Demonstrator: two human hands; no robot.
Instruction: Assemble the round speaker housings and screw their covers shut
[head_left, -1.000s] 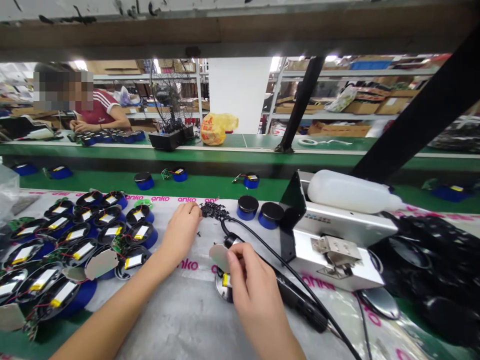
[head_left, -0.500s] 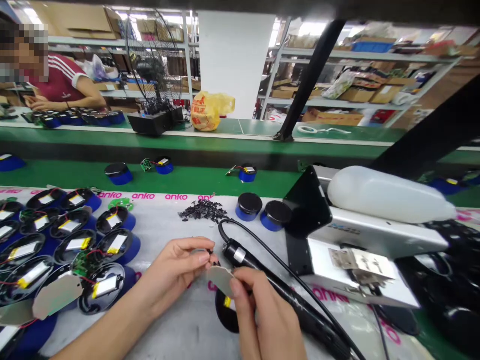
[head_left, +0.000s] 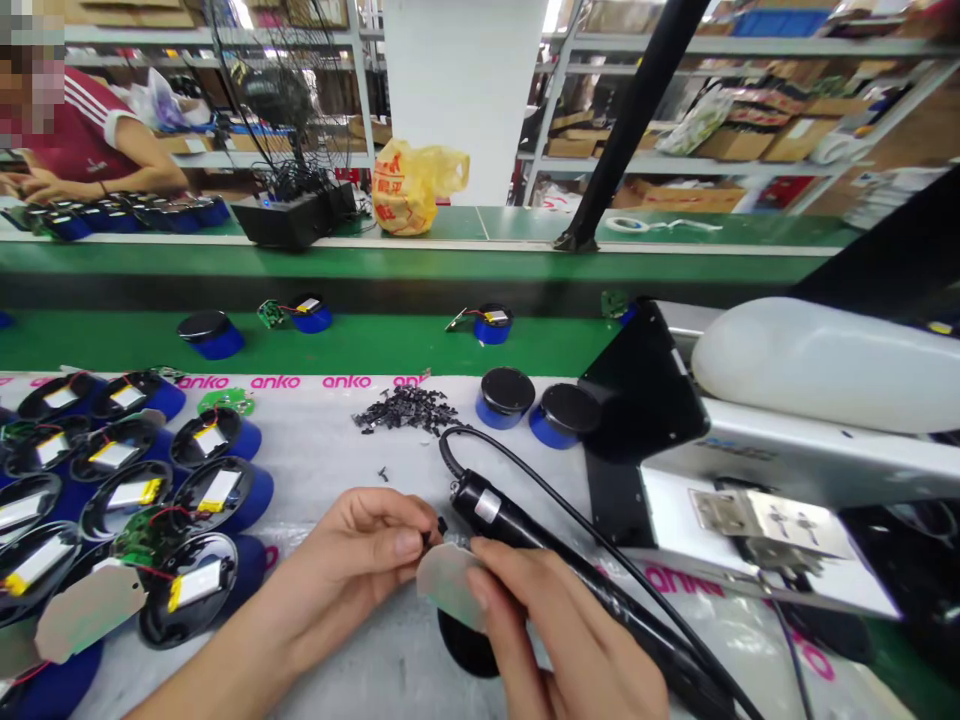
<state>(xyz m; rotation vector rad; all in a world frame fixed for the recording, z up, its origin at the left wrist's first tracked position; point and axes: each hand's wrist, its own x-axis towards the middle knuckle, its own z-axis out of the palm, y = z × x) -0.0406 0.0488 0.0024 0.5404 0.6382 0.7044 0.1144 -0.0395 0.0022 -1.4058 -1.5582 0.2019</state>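
Observation:
My left hand is pinched shut on a tiny black screw at its fingertips, right beside a thin grey round plate. My right hand holds that plate by its edge over a black round housing on the bench. A black electric screwdriver with its cable lies just right of my fingers, touching my right hand. A small pile of black screws sits farther back on the grey mat.
Several open blue-and-black round housings with batteries fill the left side. Two closed units stand behind the screwdriver. A white machine with a plastic bottle occupies the right. A green conveyor runs behind; another person works at the far left.
My left hand came back from the screw pile to the plate with a screw pinched. The view has tilted and shifted; my right hand stays on the plate.

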